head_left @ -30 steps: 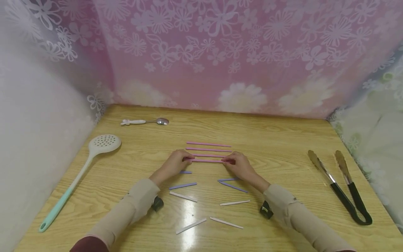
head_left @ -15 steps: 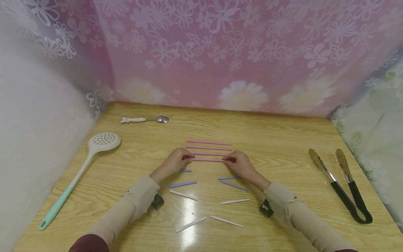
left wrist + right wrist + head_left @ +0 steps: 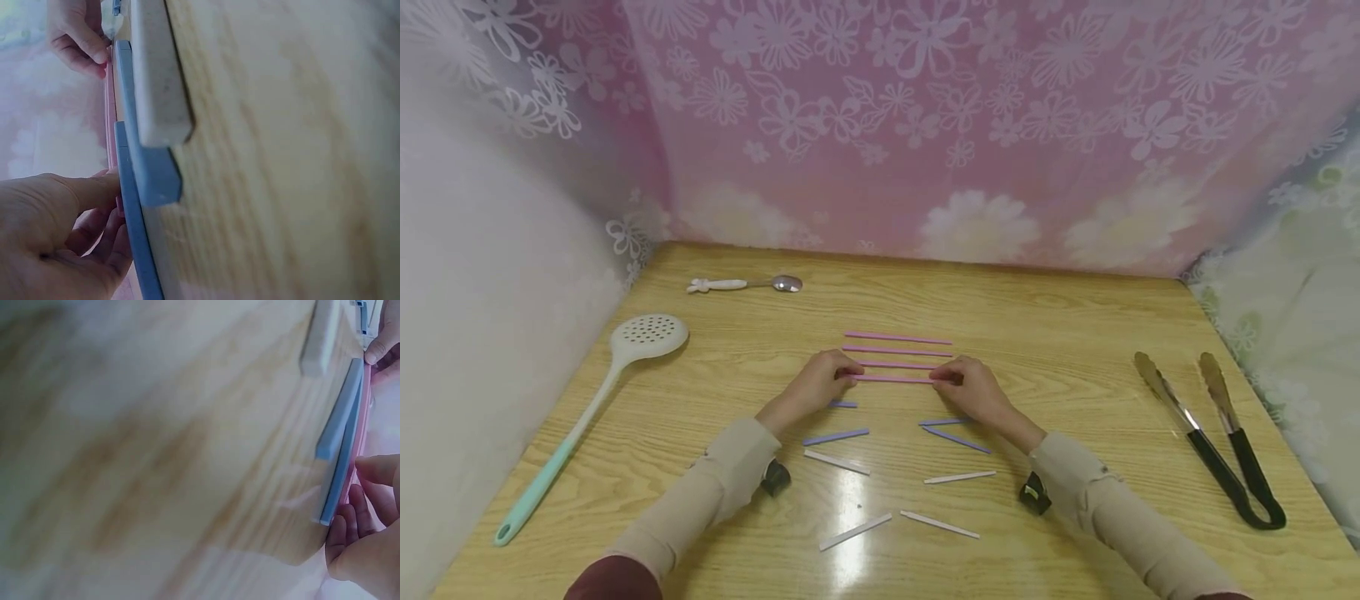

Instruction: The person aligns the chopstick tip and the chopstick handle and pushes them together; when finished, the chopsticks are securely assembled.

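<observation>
Several thin pink sticks lie crosswise in a stack of roughly parallel rows on the table. The nearest pink stick is pinched at its left end by my left hand and at its right end by my right hand. Just below the left hand lies a short blue stick, partly covered by it. Two blue sticks meet in a narrow V near the right hand; the lower blue stick slants down to the right. In the left wrist view, thumb and fingers close around the pink stick behind a blue stick.
Several short white sticks and another blue stick lie between the forearms. A slotted skimmer with a mint handle is at left, a spoon at back left. Black-handled tongs lie spread at right. Floral cloth hangs behind the table.
</observation>
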`<state>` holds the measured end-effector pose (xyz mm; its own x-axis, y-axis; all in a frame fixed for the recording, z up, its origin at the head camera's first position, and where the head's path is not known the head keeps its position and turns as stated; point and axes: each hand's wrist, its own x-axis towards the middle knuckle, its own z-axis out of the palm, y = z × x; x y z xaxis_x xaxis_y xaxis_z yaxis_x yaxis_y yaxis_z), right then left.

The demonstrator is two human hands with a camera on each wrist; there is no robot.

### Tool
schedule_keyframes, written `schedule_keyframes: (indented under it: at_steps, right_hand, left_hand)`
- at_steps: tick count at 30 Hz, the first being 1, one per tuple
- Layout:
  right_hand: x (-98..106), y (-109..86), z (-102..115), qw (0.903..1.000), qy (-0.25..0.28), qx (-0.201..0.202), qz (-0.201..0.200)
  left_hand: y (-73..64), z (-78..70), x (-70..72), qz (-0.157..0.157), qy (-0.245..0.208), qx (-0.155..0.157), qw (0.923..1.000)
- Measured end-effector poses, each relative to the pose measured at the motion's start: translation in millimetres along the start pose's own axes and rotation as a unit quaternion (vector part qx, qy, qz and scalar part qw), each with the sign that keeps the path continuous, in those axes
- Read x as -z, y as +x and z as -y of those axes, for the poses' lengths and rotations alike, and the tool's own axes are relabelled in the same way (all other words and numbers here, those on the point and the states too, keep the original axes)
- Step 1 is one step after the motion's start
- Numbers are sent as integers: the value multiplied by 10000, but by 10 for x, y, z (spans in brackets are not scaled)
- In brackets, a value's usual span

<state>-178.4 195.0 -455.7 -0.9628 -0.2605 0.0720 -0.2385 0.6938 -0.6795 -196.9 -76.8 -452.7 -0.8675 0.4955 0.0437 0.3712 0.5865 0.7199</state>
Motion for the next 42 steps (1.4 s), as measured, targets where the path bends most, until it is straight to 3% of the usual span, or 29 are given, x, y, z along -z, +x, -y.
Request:
schedule_keyframes:
  at_steps: [10, 19, 29, 36, 42]
  right_hand:
    - [84, -73, 55, 9993, 320, -12, -178]
    - [177, -242, 8, 9951, 731, 64, 663]
    - [279, -371, -31, 9939, 534, 90, 956]
    - [280, -402, -95, 9910, 443, 53, 1265]
    - [255, -391, -129, 9897, 300, 267, 1376]
  left_hand:
    - [-90, 20, 33, -338, -327, -239, 9986]
    - [-340, 82, 135, -92, -952, 126, 9953]
    - [-501, 153, 221, 146, -712, 167, 9972]
    - [-488, 192, 199, 261, -682, 145, 9972]
    - [-472, 243, 177, 432, -609, -130, 9971]
